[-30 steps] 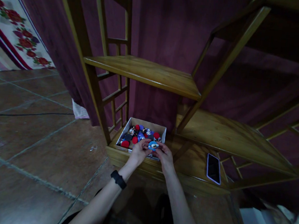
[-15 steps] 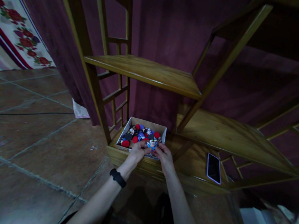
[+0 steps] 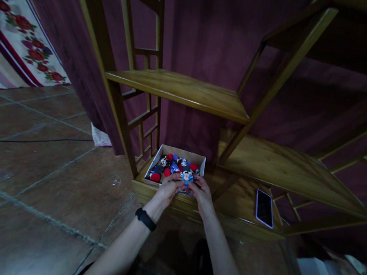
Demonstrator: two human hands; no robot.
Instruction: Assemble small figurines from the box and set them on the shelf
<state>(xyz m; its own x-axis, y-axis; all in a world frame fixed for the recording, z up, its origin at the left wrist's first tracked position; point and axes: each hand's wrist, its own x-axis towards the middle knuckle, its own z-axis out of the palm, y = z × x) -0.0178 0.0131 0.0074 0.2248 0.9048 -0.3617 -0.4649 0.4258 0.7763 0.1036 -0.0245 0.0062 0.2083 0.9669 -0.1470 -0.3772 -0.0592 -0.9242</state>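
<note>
A small blue and white figurine (image 3: 187, 177) is held between my two hands, over the near edge of an open cardboard box (image 3: 187, 152). My left hand (image 3: 168, 188) closes on its left side with thumb and fingers. On its right side, my right hand (image 3: 202, 189) grips it in the same way. Inside the box lie several small figurines in red, purple, black and white, among them a red round piece (image 3: 155, 177). My hands hide the box's near right part. A dark band (image 3: 145, 219) circles my left wrist.
The box stands on the low base of a wooden shelf unit (image 3: 181, 90). To the right, a phone (image 3: 264, 208) with a pale purple edge lies on the same base. Dark red curtain (image 3: 198, 36) hangs behind. A black cable (image 3: 35, 141) crosses the tiled floor at left.
The figurine has turned slightly between my fingers and now looks more upright. Both hands keep their hold on it. The whole view has shifted a little.
</note>
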